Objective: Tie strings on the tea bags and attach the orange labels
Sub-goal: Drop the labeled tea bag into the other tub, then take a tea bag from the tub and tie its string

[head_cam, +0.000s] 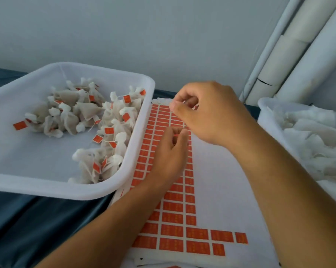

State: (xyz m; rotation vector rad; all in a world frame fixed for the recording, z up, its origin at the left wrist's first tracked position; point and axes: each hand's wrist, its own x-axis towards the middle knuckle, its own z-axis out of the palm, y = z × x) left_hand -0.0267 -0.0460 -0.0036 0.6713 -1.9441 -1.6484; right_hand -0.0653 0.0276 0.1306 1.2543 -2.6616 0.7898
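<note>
Pinching with both hands, we work over the label sheet (217, 190): our left hand (169, 157) nips something small and orange, most likely a peeled label (176, 134), between thumb and fingertips, while our right hand (211, 113) curls its thumb and forefinger together just beyond it, perhaps on a string, though the view is too blurred for us to tell what it holds.

Finished tea bags (90, 124), already tied and tagged, lie heaped in the white tray (140, 120) to the left. Untagged bags (314, 136) fill the bin (263, 109) at the right edge. Orange labels remain on the sheet's left columns and near rows; the rest is bare backing.

We judge these things to be feather-light and limp. A label will curl and cling to skin, so it is best taken by one corner. The mesh bags crush easily and are best held at the gathered neck, where the string goes.
</note>
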